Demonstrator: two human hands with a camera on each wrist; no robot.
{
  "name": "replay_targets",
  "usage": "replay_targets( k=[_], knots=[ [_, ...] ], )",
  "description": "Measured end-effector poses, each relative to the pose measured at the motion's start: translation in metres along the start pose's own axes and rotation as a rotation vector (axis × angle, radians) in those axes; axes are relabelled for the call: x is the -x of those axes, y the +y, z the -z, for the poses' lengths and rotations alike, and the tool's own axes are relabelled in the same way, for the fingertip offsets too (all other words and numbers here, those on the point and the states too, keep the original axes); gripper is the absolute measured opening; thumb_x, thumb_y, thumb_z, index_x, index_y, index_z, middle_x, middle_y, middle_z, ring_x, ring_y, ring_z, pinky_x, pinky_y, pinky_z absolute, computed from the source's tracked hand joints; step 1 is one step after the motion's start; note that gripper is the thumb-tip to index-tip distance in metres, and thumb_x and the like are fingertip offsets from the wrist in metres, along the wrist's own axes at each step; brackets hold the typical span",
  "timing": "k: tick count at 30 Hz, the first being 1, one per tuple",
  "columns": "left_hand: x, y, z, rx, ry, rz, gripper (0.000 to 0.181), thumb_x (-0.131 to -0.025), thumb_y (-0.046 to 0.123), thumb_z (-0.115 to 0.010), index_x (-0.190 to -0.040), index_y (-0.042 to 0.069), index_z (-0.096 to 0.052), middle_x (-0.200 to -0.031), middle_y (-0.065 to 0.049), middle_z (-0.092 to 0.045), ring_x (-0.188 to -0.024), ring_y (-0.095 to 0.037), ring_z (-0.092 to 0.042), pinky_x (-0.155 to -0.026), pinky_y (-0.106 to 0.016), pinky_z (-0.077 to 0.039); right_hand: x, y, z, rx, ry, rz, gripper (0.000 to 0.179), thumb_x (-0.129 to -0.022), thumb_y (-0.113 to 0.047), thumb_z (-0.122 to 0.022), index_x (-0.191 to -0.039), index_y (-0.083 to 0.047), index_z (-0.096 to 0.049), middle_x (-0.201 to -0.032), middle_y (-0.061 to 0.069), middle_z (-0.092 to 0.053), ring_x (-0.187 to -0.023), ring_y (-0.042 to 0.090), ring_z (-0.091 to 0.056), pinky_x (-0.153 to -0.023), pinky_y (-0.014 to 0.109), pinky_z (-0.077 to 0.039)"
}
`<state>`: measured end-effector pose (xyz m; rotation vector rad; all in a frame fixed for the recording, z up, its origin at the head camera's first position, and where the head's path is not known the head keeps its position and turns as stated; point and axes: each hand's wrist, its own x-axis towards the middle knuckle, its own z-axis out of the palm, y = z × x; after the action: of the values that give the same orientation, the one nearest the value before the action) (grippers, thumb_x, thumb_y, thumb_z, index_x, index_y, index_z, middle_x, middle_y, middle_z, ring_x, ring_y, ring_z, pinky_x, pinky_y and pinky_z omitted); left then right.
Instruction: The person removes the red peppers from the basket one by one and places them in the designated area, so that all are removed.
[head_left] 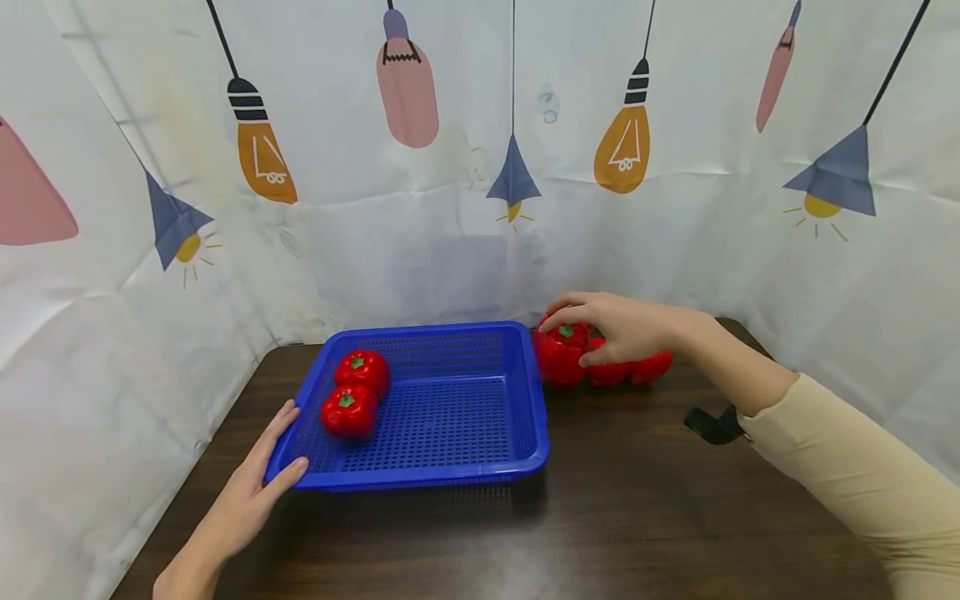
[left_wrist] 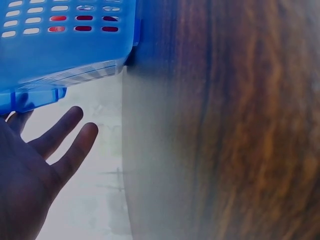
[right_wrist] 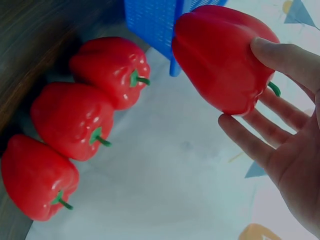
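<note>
My right hand (head_left: 618,327) holds a red bell pepper (right_wrist: 225,57) by its stem end, thumb on one side and fingers on the other. In the right wrist view this pepper is raised clear of three more red bell peppers (right_wrist: 75,120), which stand in a row on the table. The blue plastic basket (head_left: 420,478) is just left of the held pepper. Inside it, two red bell peppers (head_left: 350,412) sit at the left. My left hand (head_left: 243,492) rests at the basket's front left corner, fingers extended and spread, thumb near the rim.
The dark wooden table (head_left: 645,500) extends in front of and right of the basket. A white curtain (head_left: 450,250) printed with lamps hangs behind and around the table. A black strap (head_left: 712,425) is at the right wrist.
</note>
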<state>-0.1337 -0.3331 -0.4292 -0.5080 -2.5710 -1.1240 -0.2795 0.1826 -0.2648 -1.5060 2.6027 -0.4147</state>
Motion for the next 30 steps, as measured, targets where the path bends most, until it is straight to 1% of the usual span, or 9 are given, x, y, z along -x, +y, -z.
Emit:
replay_targets(
  k=[1,4,8,10,15,18,20,23,30],
  knots=[
    [0.0,0.0,0.0,0.002,-0.001,0.0,0.069,-0.102,0.006,-0.06,-0.163,0.014,-0.028,-0.17,-0.007,-0.018,-0.144,0.009,-0.016,-0.105,-0.004,-0.017,0.001,0.001,-0.001,0.001,0.001,-0.001,0.055,-0.089,-0.007,-0.078,-0.14,-0.013,-0.06,-0.148,0.008,-0.048,-0.127,0.028,-0.051,-0.095,0.044,-0.051],
    [0.0,0.001,0.0,0.005,-0.001,0.001,0.069,-0.102,0.006,-0.059,-0.163,0.015,-0.028,-0.17,-0.006,-0.018,-0.144,0.009,-0.016,-0.105,-0.004,-0.017,0.005,0.004,-0.003,0.002,0.001,-0.009,0.055,-0.089,-0.006,-0.078,-0.14,-0.013,-0.06,-0.148,0.007,-0.048,-0.125,0.028,-0.053,-0.095,0.045,-0.051],
    [0.0,0.001,0.0,0.013,-0.004,0.005,0.069,-0.102,0.006,-0.059,-0.163,0.015,-0.027,-0.169,0.001,-0.017,-0.145,0.009,-0.016,-0.105,-0.004,-0.017,0.008,0.007,-0.007,0.002,-0.004,-0.019,0.054,-0.089,-0.005,-0.078,-0.139,-0.014,-0.06,-0.148,0.007,-0.048,-0.127,0.027,-0.051,-0.098,0.047,-0.05],
    [0.0,0.0,0.0,0.015,-0.003,0.006,0.069,-0.102,0.006,-0.059,-0.163,0.015,-0.027,-0.169,0.002,-0.016,-0.145,0.009,-0.016,-0.105,-0.004,-0.017,0.01,0.009,-0.009,-0.007,-0.01,-0.031,0.054,-0.088,-0.005,-0.078,-0.138,-0.014,-0.061,-0.147,0.006,-0.048,-0.13,0.028,-0.049,-0.1,0.047,-0.05],
    [0.0,0.0,0.0,0.011,-0.001,0.01,0.07,-0.102,0.006,-0.06,-0.163,0.016,-0.028,-0.169,0.004,-0.017,-0.145,0.008,-0.017,-0.106,-0.004,-0.017,0.013,0.012,-0.018,-0.047,-0.031,-0.063,0.056,-0.087,-0.005,-0.08,-0.139,-0.015,-0.061,-0.148,0.009,-0.048,-0.132,0.031,-0.048,-0.096,0.046,-0.053],
    [0.0,0.0,0.0,0.008,-0.001,0.012,0.07,-0.102,0.007,-0.06,-0.163,0.017,-0.028,-0.169,0.002,-0.017,-0.145,0.008,-0.017,-0.105,-0.004,-0.017,0.015,0.013,-0.024,-0.051,-0.043,-0.064,0.056,-0.087,-0.005,-0.08,-0.139,-0.014,-0.061,-0.149,0.011,-0.048,-0.133,0.033,-0.048,-0.098,0.047,-0.051],
    [0.0,0.0,0.0,0.007,0.001,0.011,0.07,-0.102,0.007,-0.06,-0.163,0.016,-0.028,-0.17,-0.003,-0.018,-0.144,0.008,-0.017,-0.105,-0.004,-0.017,0.015,0.014,-0.027,-0.054,-0.052,-0.064,0.055,-0.088,-0.005,-0.08,-0.139,-0.014,-0.061,-0.15,0.013,-0.048,-0.134,0.034,-0.047,-0.1,0.049,-0.05],
    [0.0,-0.001,0.0,0.004,0.0,0.012,0.07,-0.102,0.007,-0.06,-0.163,0.017,-0.028,-0.17,-0.005,-0.018,-0.144,0.009,-0.017,-0.105,-0.004,-0.017,0.015,0.016,-0.033,-0.053,-0.066,-0.074,0.055,-0.088,-0.006,-0.08,-0.139,-0.015,-0.062,-0.15,0.014,-0.047,-0.135,0.035,-0.047,-0.1,0.05,-0.05],
    [0.0,-0.002,0.0,0.0,0.002,0.016,0.07,-0.102,0.008,-0.06,-0.163,0.018,-0.028,-0.169,0.003,-0.017,-0.145,0.008,-0.018,-0.105,-0.004,-0.017,0.016,0.019,-0.046,-0.06,-0.091,-0.09,0.056,-0.086,-0.006,-0.082,-0.137,-0.016,-0.063,-0.15,0.013,-0.048,-0.135,0.035,-0.045,-0.097,0.049,-0.052]
  ],
)
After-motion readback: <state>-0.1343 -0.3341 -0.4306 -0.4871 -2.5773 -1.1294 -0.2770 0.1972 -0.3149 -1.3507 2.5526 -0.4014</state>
